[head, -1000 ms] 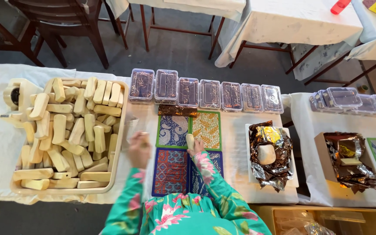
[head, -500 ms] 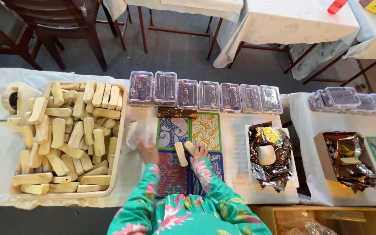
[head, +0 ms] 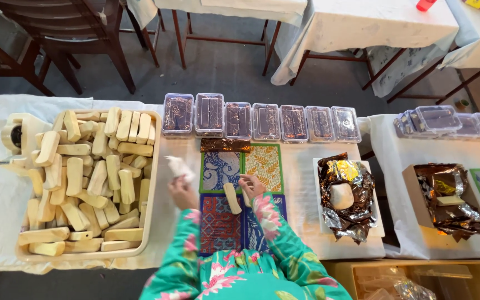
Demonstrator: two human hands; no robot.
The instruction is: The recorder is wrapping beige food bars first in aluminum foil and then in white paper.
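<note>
Seven clear lidded boxes [head: 263, 120] stand in a row beyond the fingers. Four patterned papers [head: 221, 170] lie under the hands, with one pale bar [head: 232, 198] on them. Two foil-lined trays [head: 346, 194] sit right of the fingers. Bars in the bin [head: 150, 183]: too many to count.

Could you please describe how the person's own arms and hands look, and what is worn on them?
Both arms wear long, loose sleeves of bright green cloth printed with large pink and white flowers, the left sleeve and the right sleeve alike. The sleeves reach to the wrists. The left hand and the right hand are bare, without gloves. Rings or a watch are too small to tell.
</note>
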